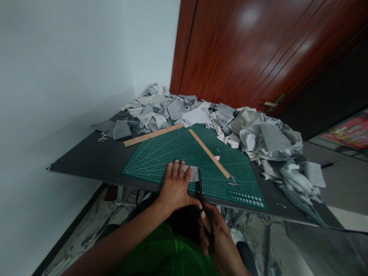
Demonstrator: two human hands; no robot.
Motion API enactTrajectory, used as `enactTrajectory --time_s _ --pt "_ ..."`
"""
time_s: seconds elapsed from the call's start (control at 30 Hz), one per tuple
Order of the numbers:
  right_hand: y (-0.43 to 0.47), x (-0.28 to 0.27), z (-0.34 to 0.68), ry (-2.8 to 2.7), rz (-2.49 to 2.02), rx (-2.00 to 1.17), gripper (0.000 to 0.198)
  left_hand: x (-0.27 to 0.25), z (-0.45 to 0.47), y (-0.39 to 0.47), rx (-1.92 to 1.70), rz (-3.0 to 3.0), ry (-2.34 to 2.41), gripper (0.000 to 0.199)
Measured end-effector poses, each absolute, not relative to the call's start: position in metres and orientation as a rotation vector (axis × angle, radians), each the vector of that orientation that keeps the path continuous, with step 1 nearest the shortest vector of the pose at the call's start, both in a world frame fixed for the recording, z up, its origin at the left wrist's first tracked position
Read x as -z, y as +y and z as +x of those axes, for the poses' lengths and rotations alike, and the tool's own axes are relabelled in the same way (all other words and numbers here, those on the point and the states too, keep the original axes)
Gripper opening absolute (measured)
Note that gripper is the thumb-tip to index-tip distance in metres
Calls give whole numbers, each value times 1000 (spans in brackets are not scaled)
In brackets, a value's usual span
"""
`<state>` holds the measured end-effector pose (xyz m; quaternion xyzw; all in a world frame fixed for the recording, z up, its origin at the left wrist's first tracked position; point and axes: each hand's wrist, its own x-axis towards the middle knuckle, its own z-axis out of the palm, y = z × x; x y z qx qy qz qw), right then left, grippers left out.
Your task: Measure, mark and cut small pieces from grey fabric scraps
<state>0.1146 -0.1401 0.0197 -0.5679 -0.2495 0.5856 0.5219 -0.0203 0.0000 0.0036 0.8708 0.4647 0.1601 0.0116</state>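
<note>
My left hand [176, 188] lies flat with fingers spread on a small piece of light grey fabric [194, 174], pressing it to the green cutting mat [152, 157] near the table's front edge. Wrapped round the dark handles of a pair of scissors [200, 184] is my right hand [215, 230], just past the table edge. The scissor blades point away from me and lie along the right edge of the fabric. My left thumb is close to the scissors. Part of the fabric is hidden under my left fingers.
Two wooden rulers, one at the left [153, 135] and one at the right [209, 153], lie on the mat. Small thread snips [234, 181] rest by the right ruler's end. Heaped grey and white fabric scraps [264, 134] line the table's back and right side, before a wooden door [230, 53].
</note>
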Motion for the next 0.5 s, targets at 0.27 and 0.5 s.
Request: enactTrajectory --time_s 0.27,0.5 --pt "-136 -18 124 -497 -1339 -1476 68 -4 -20 -1 -513 2714 1453 129" --pt "-131 -14 127 -598 -1342 -1449 64 1 -21 1 -543 2729 1441 126"
